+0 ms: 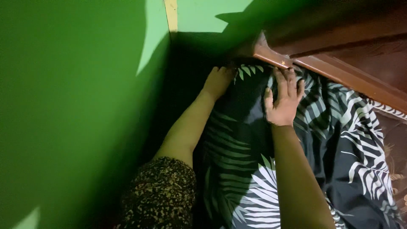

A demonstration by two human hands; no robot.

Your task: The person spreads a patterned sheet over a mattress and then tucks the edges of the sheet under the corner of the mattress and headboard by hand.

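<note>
**Both hands at the top corner of a leaf-print sheet, by the headboard**

Head cam looks down into a dim corner btwn a green wall point(72, 118) and a wooden headboard point(339, 55).

L hand point(218, 80): reaches along the wall side, down at the corner of the dark sheet point(237, 144) w/ white and green leaf print. Fingertips are in deep shadow right where sheet edge meets the end of the headboard; looks curled onto the fabric edge, but can't tell if it actually grips cloth or just presses it. Forearm runs up from a speckled brown-and-yellow sleeve point(159, 195) at bottom of view.

R hand point(283, 99): lies palm-down on the sheet, fingers spread fairly wide and flat, tips touching the lower rail of the headboard. Holds nothing; thumb sticks out to the left. Forearm comes in from bottom centre, bare.

Sheet: covers the mattress from bottom of frame up to the headboard, tight under the R hand, creased and bunched further right, where a striped white-and-black edge runs just below the wood rail. Its top-left corner sits btwn the two hands, close to the wall.

Wall: bright patch of light upper centre, a pale yellow vertical strip point(171, 15) at the corner line; rest in shade.
</note>
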